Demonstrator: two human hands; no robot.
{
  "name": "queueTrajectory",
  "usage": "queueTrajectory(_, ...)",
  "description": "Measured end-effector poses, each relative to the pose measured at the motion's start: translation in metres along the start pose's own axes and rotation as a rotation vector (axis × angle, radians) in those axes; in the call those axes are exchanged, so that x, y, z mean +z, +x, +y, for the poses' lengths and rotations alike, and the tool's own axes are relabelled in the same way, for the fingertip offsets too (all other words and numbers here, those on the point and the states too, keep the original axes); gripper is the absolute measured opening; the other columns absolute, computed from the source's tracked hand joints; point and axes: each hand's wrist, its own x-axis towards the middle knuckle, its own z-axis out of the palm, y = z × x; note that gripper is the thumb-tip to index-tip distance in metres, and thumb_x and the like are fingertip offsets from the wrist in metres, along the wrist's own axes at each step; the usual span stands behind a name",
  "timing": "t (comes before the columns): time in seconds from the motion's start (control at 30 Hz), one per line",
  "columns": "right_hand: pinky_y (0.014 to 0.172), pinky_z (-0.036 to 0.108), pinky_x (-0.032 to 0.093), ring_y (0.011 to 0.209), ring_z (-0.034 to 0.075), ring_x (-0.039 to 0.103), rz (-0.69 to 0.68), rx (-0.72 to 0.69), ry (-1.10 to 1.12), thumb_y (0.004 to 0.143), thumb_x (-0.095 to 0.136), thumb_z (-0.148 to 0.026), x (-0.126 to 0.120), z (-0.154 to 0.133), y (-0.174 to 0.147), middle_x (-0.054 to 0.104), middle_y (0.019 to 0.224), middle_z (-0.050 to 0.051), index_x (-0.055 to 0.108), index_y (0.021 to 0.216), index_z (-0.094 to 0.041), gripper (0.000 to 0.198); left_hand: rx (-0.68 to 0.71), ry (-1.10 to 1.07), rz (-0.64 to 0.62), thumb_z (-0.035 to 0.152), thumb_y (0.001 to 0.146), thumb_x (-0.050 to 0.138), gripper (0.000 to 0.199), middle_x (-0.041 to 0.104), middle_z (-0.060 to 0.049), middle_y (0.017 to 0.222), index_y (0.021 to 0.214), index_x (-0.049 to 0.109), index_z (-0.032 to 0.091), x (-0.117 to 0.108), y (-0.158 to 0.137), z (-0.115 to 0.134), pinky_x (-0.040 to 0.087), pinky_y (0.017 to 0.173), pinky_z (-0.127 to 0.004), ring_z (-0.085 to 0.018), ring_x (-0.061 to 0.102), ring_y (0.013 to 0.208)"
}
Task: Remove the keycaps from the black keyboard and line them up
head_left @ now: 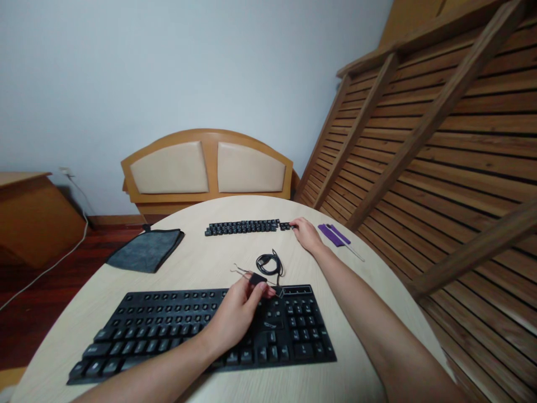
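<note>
A black keyboard [302, 350] lies across the near part of the table, several of its upper rows stripped to bare switches. Above its right half, my left hand [241, 302] is closed around a keycap puller [259, 278] with a black grip and thin wire prongs pointing up and left. Further off, loose black keycaps [241, 226] stand in neat rows. My right hand [306, 234] reaches to the right end of these rows, its fingertips pinched at a small keycap [286, 226], which they partly cover.
The keyboard's coiled cable [271, 263] rests behind it. A grey cloth [146, 251] lies at the table's left edge. On the right, a thin white-handled tool [354, 252] lies over a purple cloth [333, 235]. Wooden slats [440, 168] lean beside the round table [197, 257].
</note>
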Motion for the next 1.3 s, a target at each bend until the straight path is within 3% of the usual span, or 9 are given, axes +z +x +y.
queueTrajectory(0.93,0.086,0.030,0.046,0.087,0.016,0.060,0.017,0.054,0.097,0.079,0.057,-0.003,-0.005,-0.009,-0.004,0.062,0.104,0.007,0.067,0.104,-0.016,0.030,0.030,-0.001,-0.005,0.042,0.094,0.048,0.030,0.071,-0.010,0.094,0.092,0.059,0.015,-0.001,0.001,-0.001,0.048,0.089,-0.036,-0.023,0.066,0.093)
queueTrajectory(1.13,0.084,0.030,0.044,0.083,0.016,0.058,0.017,0.120,0.148,0.073,0.061,-0.003,-0.028,-0.031,-0.020,0.062,0.100,0.006,0.067,0.096,-0.017,0.028,0.034,0.008,-0.025,0.041,0.095,0.048,0.028,0.072,-0.010,0.096,0.093,0.059,0.015,0.000,0.000,0.001,0.048,0.090,-0.037,-0.023,0.067,0.094)
queueTrajectory(1.23,0.075,0.028,0.045,0.074,0.016,0.057,0.014,0.158,0.226,0.081,0.060,-0.017,-0.040,-0.053,-0.040,0.063,0.086,0.004,0.066,0.091,-0.018,0.012,0.040,0.033,-0.043,0.040,0.094,0.049,0.026,0.073,-0.009,0.095,0.093,0.059,0.016,-0.001,0.000,0.001,0.048,0.089,-0.037,-0.023,0.067,0.094)
queueTrajectory(1.3,0.067,0.026,0.045,0.070,0.015,0.058,0.001,0.178,0.310,0.089,0.052,-0.031,-0.045,-0.072,-0.059,0.064,0.082,0.003,0.064,0.094,-0.018,0.018,0.051,0.057,-0.053,0.040,0.094,0.050,0.026,0.073,-0.009,0.094,0.093,0.060,0.016,-0.001,-0.001,0.000,0.048,0.088,-0.037,-0.023,0.068,0.093)
